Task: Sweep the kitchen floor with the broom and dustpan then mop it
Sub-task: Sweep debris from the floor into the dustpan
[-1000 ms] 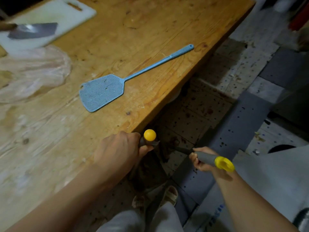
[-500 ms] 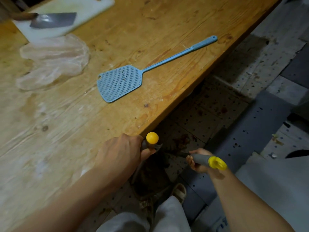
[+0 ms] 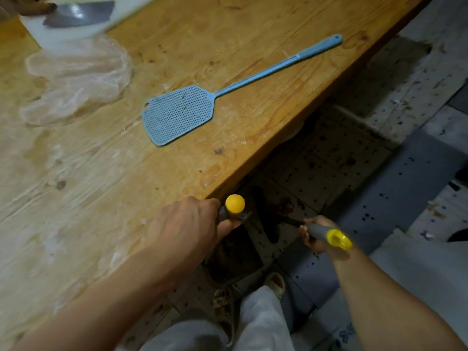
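Observation:
My left hand point(image 3: 187, 224) is closed around a grey handle topped with a yellow ball point(image 3: 235, 203), right at the wooden table's edge; I take it for the dustpan handle. Below it a dark pan shape point(image 3: 233, 257) rests on the speckled floor tiles point(image 3: 326, 168). My right hand point(image 3: 315, 235) grips a second grey handle with a yellow loop end point(image 3: 338, 239), whose dark shaft runs down towards the floor under the table; I take it for the broom. The broom head is hidden in shadow.
The wooden table point(image 3: 101, 173) fills the left, carrying a blue fly swatter point(image 3: 182, 112), a crumpled clear plastic bag point(image 3: 76, 79) and a white cutting board with a cleaver point(image 3: 78, 13). My sandalled feet point(image 3: 274, 283) stand below. Grey mats point(image 3: 395, 193) lie on the floor to the right.
The view has shifted left and down along the table, so the swatter and bag sit further right. Both hands keep their grip on the handles in about the same place.

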`<state>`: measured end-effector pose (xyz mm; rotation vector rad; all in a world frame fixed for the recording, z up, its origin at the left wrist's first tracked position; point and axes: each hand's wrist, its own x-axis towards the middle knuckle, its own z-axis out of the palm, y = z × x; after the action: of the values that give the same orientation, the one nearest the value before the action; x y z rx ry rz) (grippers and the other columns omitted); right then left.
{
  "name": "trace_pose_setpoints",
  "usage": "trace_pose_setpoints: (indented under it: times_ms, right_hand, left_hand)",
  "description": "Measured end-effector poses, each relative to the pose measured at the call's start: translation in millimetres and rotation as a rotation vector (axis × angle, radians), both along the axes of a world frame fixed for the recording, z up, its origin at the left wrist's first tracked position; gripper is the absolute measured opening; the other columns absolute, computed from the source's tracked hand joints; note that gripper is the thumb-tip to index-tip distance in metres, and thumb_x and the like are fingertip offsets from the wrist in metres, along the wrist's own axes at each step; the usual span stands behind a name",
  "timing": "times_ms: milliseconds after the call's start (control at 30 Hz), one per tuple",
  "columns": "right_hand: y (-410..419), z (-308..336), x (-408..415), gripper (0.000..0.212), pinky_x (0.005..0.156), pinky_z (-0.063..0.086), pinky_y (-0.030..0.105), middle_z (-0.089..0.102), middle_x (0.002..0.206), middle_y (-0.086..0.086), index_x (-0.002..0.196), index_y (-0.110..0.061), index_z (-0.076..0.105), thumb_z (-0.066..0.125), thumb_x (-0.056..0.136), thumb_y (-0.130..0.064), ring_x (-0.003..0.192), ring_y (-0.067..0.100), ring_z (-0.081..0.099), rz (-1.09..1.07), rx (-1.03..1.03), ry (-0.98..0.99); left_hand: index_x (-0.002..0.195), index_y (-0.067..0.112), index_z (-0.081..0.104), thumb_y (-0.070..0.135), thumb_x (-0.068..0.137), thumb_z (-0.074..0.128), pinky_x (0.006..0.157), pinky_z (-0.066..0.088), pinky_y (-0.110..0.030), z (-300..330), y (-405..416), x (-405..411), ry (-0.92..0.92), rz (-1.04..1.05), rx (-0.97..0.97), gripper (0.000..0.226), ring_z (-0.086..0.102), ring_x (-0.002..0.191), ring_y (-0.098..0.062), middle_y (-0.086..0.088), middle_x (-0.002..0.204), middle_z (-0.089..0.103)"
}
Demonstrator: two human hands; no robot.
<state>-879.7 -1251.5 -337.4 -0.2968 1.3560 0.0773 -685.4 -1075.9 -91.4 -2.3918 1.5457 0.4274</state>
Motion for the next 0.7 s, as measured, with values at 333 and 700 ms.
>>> trace_pose_setpoints:
  times_ms: [333, 700]
  right_hand:
    - [-61, -12, -38, 0.011, 0.037, 0.043, 0.015, 0.06, 0.058, 0.0, 0.086, -0.015, 0.051, 0.048, 0.093, -0.022, 0.043, 0.006, 0.057, -0.003, -0.153, -0.018]
    - [-72, 12, -44, 0.037, 0.026, 0.028, 0.007, 0.045, 0.032, 0.001, 0.07, -0.007, 0.042, 0.031, 0.102, -0.021, 0.021, 0.007, 0.04, 0.008, -0.163, 0.002]
  left_hand:
    - [0.082, 0.029, 0.045, 0.071, 0.083, 0.029, 0.048, 0.036, -0.028, -6, -53, -22, -0.02, -0.023, -0.01, 0.044, 0.05, 0.059, -0.016, 0.006, 0.065, 0.048]
    - [0.084, 0.03, 0.048, 0.07, 0.084, 0.03, 0.051, 0.043, -0.029, 0, -67, -33, -0.005, -0.064, -0.052, 0.044, 0.053, 0.06, -0.013, 0.007, 0.066, 0.052]
